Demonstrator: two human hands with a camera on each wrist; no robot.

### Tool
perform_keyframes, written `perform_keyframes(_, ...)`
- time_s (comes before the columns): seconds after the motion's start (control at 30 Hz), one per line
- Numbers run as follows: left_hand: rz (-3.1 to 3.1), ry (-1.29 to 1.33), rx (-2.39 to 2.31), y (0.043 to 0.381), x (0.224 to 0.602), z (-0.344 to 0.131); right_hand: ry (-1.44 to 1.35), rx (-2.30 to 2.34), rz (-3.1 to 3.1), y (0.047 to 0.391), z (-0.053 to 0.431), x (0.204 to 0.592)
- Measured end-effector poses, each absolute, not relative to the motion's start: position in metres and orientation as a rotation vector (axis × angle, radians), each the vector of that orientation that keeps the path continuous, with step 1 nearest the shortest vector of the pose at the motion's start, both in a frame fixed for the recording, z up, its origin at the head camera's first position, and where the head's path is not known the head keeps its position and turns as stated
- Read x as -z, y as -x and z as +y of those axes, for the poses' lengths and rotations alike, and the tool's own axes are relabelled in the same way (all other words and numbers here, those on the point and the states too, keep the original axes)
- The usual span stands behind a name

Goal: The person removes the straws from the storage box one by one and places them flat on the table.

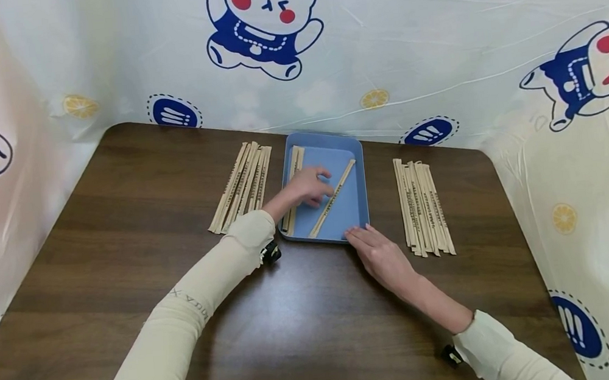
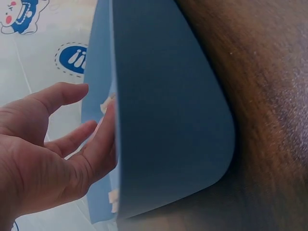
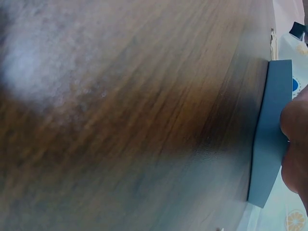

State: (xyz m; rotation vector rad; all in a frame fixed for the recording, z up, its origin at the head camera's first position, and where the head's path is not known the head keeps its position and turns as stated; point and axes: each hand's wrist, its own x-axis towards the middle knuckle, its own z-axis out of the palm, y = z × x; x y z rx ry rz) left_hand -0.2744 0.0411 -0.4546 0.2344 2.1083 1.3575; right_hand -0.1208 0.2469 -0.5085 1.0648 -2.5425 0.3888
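A shallow blue tray lies on the table with slim paper-wrapped straws inside. My left hand reaches into it, thumb spread apart from the bent fingers, fingertips close beside a single wrapped straw lying diagonally. In the left wrist view, the tray wall hides part of the left fingertips. A few more wrapped straws lie along the tray's left side, partly under the left wrist. My right hand holds the tray's near right corner; in the right wrist view its digits press at the rim.
A bundle of several wrapped straws lies left of the tray, beside the left forearm. Another bundle is on the right, past the right hand. A patterned cloth hangs behind the brown wooden table. Small black devices sit at both wrists.
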Motion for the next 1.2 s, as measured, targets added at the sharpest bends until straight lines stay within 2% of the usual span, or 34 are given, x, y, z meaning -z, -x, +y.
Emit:
perform_keyframes(0.33, 2.199, -0.230, -1.293, 0.273, 0.462, 0.051, -1.068, -0.394, -2.540, 0.121, 0.247, 0.509)
perform_keyframes(1.2, 2.649, -0.504, -0.803, 0.268, 0.470, 0.074, -1.075, -0.383, -2.536, 0.121, 0.248, 0.510)
